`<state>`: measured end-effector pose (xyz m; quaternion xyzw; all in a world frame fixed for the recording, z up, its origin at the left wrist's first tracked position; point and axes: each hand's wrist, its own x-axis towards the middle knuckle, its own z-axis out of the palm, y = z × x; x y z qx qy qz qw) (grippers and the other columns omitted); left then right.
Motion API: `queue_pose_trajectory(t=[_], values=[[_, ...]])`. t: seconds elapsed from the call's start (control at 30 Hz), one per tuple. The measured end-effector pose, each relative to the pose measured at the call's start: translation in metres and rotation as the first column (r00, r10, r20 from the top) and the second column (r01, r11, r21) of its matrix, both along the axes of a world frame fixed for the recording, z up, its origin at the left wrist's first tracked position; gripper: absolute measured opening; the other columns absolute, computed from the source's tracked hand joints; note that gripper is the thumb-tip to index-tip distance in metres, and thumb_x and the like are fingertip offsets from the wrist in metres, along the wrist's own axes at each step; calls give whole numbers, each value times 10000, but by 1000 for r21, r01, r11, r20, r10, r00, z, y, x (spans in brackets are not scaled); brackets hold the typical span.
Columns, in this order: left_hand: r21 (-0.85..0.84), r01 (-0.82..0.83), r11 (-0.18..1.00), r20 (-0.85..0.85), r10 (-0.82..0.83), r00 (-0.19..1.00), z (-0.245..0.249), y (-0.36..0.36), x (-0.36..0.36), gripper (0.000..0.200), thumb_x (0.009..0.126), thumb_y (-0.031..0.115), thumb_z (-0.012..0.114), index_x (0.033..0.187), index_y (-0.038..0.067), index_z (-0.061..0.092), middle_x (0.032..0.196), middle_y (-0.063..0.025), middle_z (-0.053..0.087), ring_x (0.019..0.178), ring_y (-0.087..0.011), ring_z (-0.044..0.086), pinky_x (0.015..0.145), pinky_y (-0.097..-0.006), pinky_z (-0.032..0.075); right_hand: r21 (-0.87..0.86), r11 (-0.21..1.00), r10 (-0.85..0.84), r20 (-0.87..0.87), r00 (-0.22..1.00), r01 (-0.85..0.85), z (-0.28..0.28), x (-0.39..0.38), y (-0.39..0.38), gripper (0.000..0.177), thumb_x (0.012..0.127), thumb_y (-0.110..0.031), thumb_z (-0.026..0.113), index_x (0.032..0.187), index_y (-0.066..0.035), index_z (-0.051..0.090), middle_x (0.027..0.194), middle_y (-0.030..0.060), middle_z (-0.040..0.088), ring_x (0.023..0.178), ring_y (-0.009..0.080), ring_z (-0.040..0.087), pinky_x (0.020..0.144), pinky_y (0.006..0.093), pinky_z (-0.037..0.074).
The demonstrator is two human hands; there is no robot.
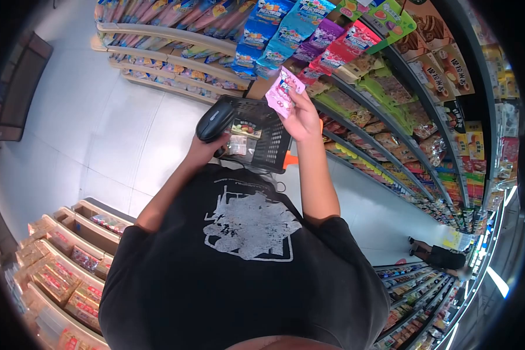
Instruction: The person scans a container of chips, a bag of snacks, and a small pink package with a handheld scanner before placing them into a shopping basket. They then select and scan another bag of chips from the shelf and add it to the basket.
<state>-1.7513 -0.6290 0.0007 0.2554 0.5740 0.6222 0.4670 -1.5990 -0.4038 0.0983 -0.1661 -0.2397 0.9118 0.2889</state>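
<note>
My left hand (212, 147) is closed around the handle of a black barcode scanner (214, 121), whose head points up and away from me. In my right hand (303, 118) is a small pink candy bag (284, 91), gripped along its right side with the printed face partly covered by my fingers. Below and between both hands stands a black shopping basket (269, 143) with orange handle parts (290, 160). Some packaged goods (239, 144) lie inside it, partly hidden by the scanner and its wall.
Hanging strips of blue candy bags (296, 29) and red candy bags (347, 46) are just beyond my right hand. Snack shelves (385, 137) curve along the right. Tiered racks (163, 44) stand ahead, and bins (70, 256) at lower left. Another person (443, 258) is farther down the aisle.
</note>
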Motion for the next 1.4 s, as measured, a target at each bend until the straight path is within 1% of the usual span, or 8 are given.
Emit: queue_pose_trajectory(t=[0.13, 0.23, 0.4, 0.6, 0.73, 0.93, 1.13, 1.4], values=[[32, 20, 999, 44, -22, 999, 11, 6, 6, 303, 882, 68, 760, 1158, 27, 642, 941, -26, 668, 803, -108, 630, 725, -288, 509, 276, 959, 34, 130, 991, -69, 30, 6, -21, 587, 899, 113, 612, 1421, -76, 419, 1305, 120, 596, 1188, 244, 624, 1013, 434, 520], [13, 64, 998, 53, -65, 996, 1, 9, 10, 283, 877, 38, 744, 1145, 33, 655, 1008, -25, 662, 862, -118, 619, 768, -293, 504, 283, 959, -70, 244, 967, -2, 16, 8, -22, 576, 910, 78, 639, 1420, -77, 423, 1286, 105, 604, 1150, 217, 633, 991, 387, 522], [1, 73, 997, 23, -73, 997, -2, 9, 9, 295, 865, 42, 756, 1142, 29, 655, 1024, -37, 667, 872, -125, 623, 776, -302, 508, 413, 904, -206, 200, 958, 108, 6, 12, -26, 387, 875, 114, 671, 1234, 8, 573, 1180, 92, 668, 1053, 172, 669, 932, 336, 551], [58, 46, 997, -80, -42, 996, 13, 30, 18, 298, 890, 100, 768, 1148, 25, 639, 899, -19, 667, 765, -103, 627, 696, -287, 511, 459, 881, -281, 314, 907, 115, -12, 25, -22, 339, 864, 90, 707, 1185, 40, 612, 1098, 117, 715, 963, 153, 700, 864, 299, 574], [35, 76, 997, -38, -74, 997, 24, 40, 19, 310, 939, 93, 706, 1224, 0, 629, 927, -29, 652, 823, -117, 626, 786, -294, 511, 480, 872, -292, 351, 890, 97, -23, 22, -39, 343, 872, 88, 699, 1200, 39, 614, 1115, 113, 713, 983, 149, 696, 873, 291, 569], [12, -7, 1000, -60, 7, 998, 20, 51, 24, 355, 861, 129, 813, 1162, 21, 660, 885, 5, 659, 805, -68, 617, 697, -257, 503, 446, 893, -178, 464, 868, -55, -40, 17, -62, 374, 895, 92, 670, 1251, -2, 609, 1171, 80, 702, 1027, 139, 681, 900, 286, 563], [86, -14, 996, -176, 29, 984, 20, 54, 25, 395, 837, 112, 832, 1179, 5, 668, 994, -41, 712, 900, -93, 649, 791, -278, 533, 351, 933, -90, 442, 892, -79, -51, 27, -67, 349, 917, 49, 670, 1258, 3, 610, 1171, 86, 701, 1032, 139, 680, 916, 284, 559], [87, -9, 996, -181, 24, 983, 19, 53, 21, 397, 839, 94, 827, 1188, 2, 661, 1034, -49, 714, 921, -96, 647, 820, -279, 530, 388, 875, -60, 682, 729, -291, -58, 37, -64, 298, 906, 9, 712, 1200, 30, 663, 1137, 90, 720, 1028, 139, 688, 915, 269, 555]])
